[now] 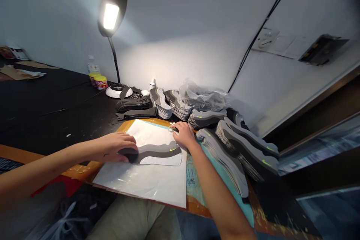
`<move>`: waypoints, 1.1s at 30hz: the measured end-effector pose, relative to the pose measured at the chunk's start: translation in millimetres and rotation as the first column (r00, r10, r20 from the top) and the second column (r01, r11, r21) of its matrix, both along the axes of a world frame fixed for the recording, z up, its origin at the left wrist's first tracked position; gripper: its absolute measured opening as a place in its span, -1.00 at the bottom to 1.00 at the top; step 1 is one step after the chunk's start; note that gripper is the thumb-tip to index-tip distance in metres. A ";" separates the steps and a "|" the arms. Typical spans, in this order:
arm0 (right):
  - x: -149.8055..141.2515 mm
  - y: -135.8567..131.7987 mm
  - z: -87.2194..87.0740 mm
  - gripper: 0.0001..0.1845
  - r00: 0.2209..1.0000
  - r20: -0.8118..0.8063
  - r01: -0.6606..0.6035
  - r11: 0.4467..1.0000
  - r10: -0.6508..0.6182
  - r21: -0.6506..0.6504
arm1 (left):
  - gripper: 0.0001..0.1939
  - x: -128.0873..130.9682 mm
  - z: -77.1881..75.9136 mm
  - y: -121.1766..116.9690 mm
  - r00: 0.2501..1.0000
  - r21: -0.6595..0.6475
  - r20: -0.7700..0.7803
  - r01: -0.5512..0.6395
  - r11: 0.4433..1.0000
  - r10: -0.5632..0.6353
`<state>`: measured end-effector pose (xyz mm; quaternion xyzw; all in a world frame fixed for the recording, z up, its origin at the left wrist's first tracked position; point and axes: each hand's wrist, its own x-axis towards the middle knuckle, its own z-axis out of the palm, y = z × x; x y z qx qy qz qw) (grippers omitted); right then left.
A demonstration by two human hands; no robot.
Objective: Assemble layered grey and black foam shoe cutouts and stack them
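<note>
A wavy grey-and-black shoe-upper piece (pixel 157 152) with a small yellow-green mark lies on a white sheet (pixel 146 180) in front of me. My left hand (pixel 116 146) rests on the piece's left end with fingers curled down over it. My right hand (pixel 182 133) sits at the sheet's far right corner. Its fingers are pinched around a small pale object I cannot make out.
Fanned stacks of similar cut pieces (pixel 239 146) crowd the right side, with more stacks (pixel 165 103) and a crumpled plastic bag (pixel 204 95) behind. A lit desk lamp (pixel 112 11) stands at the back, with a jar (pixel 100 81) and bottle beside it. A black tabletop (pixel 47 108) lies to the left.
</note>
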<state>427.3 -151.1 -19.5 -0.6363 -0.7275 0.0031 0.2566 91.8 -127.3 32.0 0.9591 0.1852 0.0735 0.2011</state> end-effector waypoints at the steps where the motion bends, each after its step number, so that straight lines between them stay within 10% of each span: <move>1: 1.1 -0.2 3.5 -0.73 1.000 -0.004 0.003 1.000 -0.003 0.000 | -0.70 5.5 9.4 7.2 0.997 -0.047 -0.026 0.065 0.997 -0.067; 3: 3.3 -1.4 11.1 -0.77 1.000 -0.015 0.004 1.000 -0.004 -0.003 | -0.70 17.9 25.8 26.7 0.991 -0.090 -0.046 0.118 0.989 -0.122; 6: 5.5 -7.3 18.1 -0.83 1.000 -0.015 -0.012 1.000 0.012 -0.001 | -0.63 38.6 31.3 66.9 0.994 0.141 0.032 -0.105 0.985 0.101; 9: 6.2 -17.6 14.1 -0.82 1.000 -0.006 -0.006 1.000 0.007 0.025 | -0.54 55.4 13.0 106.8 0.924 0.366 0.039 -0.367 0.855 0.380; 13: 7.9 -27.4 1.4 -0.83 1.000 0.003 -0.024 0.999 0.024 0.046 | -0.56 60.5 -14.1 136.2 0.885 0.400 0.039 -0.440 0.804 0.465; 18: 11.0 -29.6 1.0 -0.80 0.981 -0.065 -0.184 0.982 0.181 -0.044 | -0.57 51.7 -22.6 138.3 0.880 0.388 0.069 -0.457 0.801 0.469; 25: 10.1 -45.6 16.9 0.15 0.897 -0.175 -0.435 0.741 0.406 -0.511 | -0.49 47.6 -23.9 135.1 0.884 0.340 0.228 -0.464 0.818 0.407; 33: -13.9 -49.0 12.6 -0.09 0.881 -0.126 -0.468 0.806 0.455 -0.361 | -0.51 54.1 13.6 100.0 0.897 0.327 0.375 -0.364 0.872 0.234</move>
